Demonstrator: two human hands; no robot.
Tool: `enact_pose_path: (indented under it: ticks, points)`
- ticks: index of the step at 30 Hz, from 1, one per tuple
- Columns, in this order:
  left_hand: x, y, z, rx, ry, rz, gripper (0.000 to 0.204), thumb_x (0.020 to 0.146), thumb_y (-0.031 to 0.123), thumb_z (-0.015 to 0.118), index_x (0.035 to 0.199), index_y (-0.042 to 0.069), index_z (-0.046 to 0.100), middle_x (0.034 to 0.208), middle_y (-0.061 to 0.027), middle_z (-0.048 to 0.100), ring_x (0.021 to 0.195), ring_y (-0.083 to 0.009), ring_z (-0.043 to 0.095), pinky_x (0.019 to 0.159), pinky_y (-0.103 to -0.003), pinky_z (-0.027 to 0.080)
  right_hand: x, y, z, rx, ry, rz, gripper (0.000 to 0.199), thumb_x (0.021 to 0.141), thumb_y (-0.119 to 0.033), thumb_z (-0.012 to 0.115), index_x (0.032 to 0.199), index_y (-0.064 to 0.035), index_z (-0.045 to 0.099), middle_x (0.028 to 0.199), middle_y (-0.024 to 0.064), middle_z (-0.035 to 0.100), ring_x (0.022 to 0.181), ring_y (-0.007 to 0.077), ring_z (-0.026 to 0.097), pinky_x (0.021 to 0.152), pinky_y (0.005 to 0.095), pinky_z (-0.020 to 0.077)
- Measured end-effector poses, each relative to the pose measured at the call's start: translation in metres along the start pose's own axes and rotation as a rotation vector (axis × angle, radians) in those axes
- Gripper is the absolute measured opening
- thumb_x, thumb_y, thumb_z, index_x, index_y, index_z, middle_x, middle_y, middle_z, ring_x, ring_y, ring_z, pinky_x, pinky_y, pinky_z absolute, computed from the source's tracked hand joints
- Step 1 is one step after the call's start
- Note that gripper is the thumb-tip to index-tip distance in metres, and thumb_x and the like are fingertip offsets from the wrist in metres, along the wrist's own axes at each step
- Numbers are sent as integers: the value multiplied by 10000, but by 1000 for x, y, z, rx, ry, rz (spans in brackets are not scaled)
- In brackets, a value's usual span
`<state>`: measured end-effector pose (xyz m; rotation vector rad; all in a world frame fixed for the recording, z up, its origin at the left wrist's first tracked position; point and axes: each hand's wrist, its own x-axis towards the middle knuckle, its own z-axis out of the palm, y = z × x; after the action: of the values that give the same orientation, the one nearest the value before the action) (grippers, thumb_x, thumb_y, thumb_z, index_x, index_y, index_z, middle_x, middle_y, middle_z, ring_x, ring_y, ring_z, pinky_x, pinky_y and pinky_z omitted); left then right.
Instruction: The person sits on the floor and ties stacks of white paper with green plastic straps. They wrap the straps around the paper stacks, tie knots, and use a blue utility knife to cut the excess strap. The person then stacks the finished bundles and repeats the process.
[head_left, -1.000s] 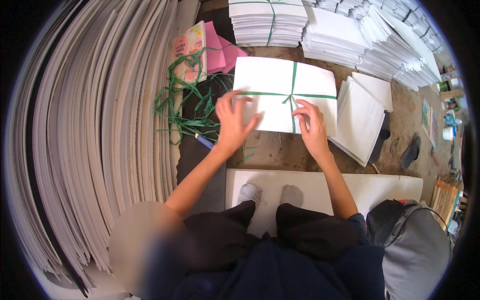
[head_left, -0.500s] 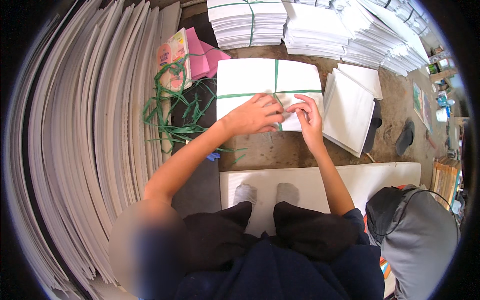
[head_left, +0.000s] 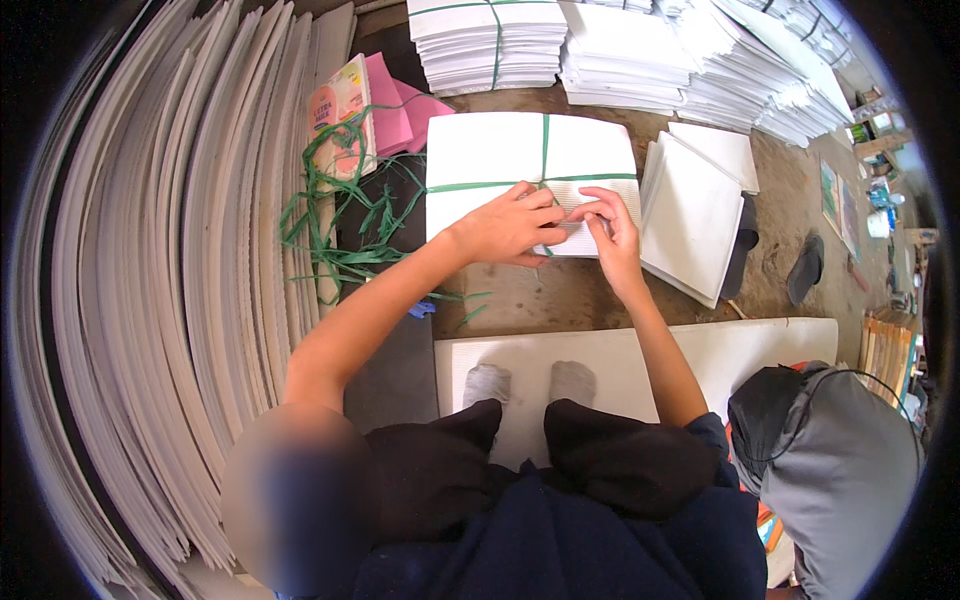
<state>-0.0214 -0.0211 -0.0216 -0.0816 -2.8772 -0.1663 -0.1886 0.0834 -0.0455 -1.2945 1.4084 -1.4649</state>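
Note:
A stack of white corrugated sheets (head_left: 484, 150) lies on the floor in front of me, bound crosswise with green plastic twine (head_left: 546, 150). My left hand (head_left: 512, 224) rests on its near half, just below where the bands cross, with curled fingers closed on the twine. Part of the near band is hidden under that hand. Close on its right is my right hand (head_left: 614, 228), thumb and fingers bent together in a pinch above the sheets. What sits between those fingertips is too small to make out.
Tall upright sheets (head_left: 200, 250) fill the left side. Loose green twine (head_left: 345, 240) lies beside pink pieces (head_left: 395, 120). White stacks (head_left: 620, 65) stand at the back; more white sheets (head_left: 690, 215) and a dark slipper (head_left: 805, 268) are at right. My feet rest on a pale board (head_left: 640, 360).
The right hand's fingers have drawn in closer to the left hand's fingertips. The left hand stays at the band crossing. The whole view has shifted slightly.

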Motion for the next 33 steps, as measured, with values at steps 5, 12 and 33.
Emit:
enact_pose_path:
  ticks: [5, 12, 33]
  points:
    - [-8, -4, -4, -70, -54, -26, 344, 663, 280, 682, 908, 122, 498, 937, -32, 444, 937, -227, 426, 824, -377, 349, 1, -3, 1, -36, -66, 52, 231, 845, 30, 436, 1052, -40, 510, 816, 38, 618, 802, 98, 544, 756, 233, 392]
    - [-29, 1, -6, -35, 327, -630, 337, 736, 227, 632, 1001, 68, 496, 1030, -91, 473, 970, -275, 430, 828, -386, 346, 6, -8, 6, -304, 82, -95, 276, 794, 59, 477, 1049, -42, 512, 947, 72, 561, 830, 188, 529, 770, 294, 424]
    - [-10, -28, -13, -78, 192, -668, 141, 768, 157, 597, 815, 42, 529, 756, -98, 556, 749, -249, 555, 650, -342, 468, 45, -20, 17, -649, -143, -275, 468, 750, -25, 591, 1179, -54, 405, 948, 113, 492, 916, 282, 443, 820, 395, 351]
